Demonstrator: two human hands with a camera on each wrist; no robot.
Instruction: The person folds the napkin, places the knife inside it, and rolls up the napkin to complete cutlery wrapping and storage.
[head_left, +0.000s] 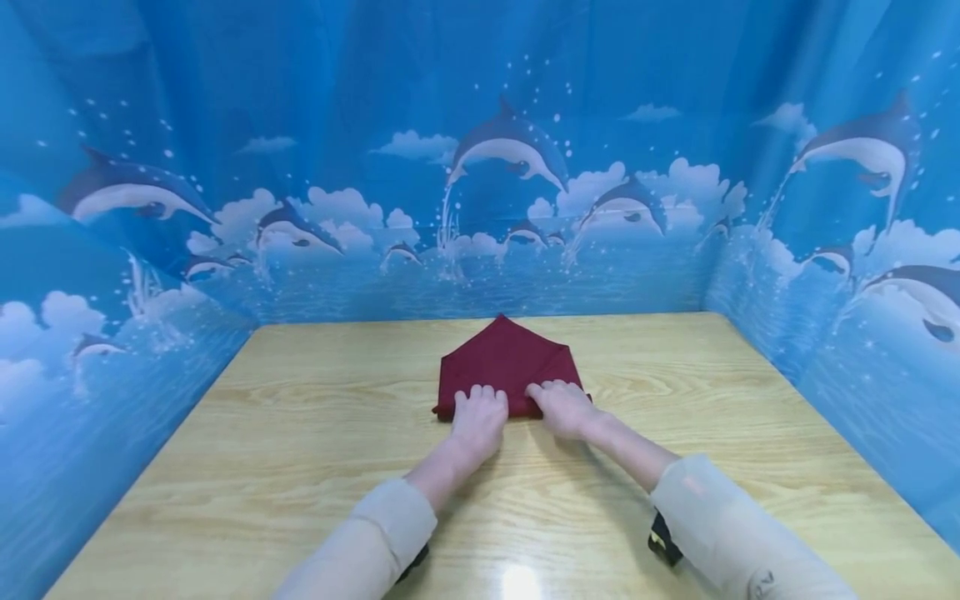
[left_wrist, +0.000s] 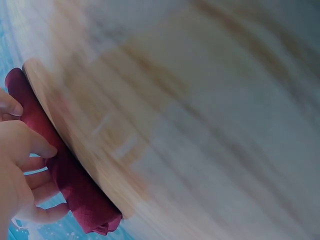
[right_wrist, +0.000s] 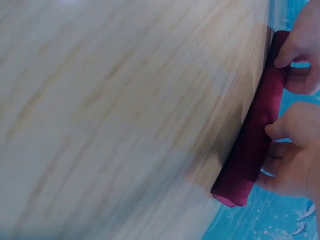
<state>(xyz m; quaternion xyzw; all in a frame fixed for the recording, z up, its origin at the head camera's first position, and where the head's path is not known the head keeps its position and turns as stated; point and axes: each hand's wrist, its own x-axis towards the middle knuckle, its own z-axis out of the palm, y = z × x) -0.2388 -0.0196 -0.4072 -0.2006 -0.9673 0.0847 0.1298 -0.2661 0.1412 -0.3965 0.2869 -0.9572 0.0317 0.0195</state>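
Observation:
A dark red cloth (head_left: 501, 354) lies on the wooden table, its far end coming to a point and its near edge rolled into a thick tube. My left hand (head_left: 480, 421) holds the roll left of its middle, fingers over the top. Just to the right, my right hand (head_left: 564, 408) grips the same roll. In the left wrist view, the left thumb presses on the near side of the rolled cloth (left_wrist: 82, 197), with fingers curled beyond it. The right wrist view shows the right thumb on the roll (right_wrist: 255, 135) likewise, fingers partly hidden behind it.
The pale wood-grain table (head_left: 315, 467) stretches around the cloth on every side. Behind it and at both sides hangs a blue curtain (head_left: 360, 75) printed with dolphins and clouds. A dark band (head_left: 662, 537) shows beneath the right sleeve.

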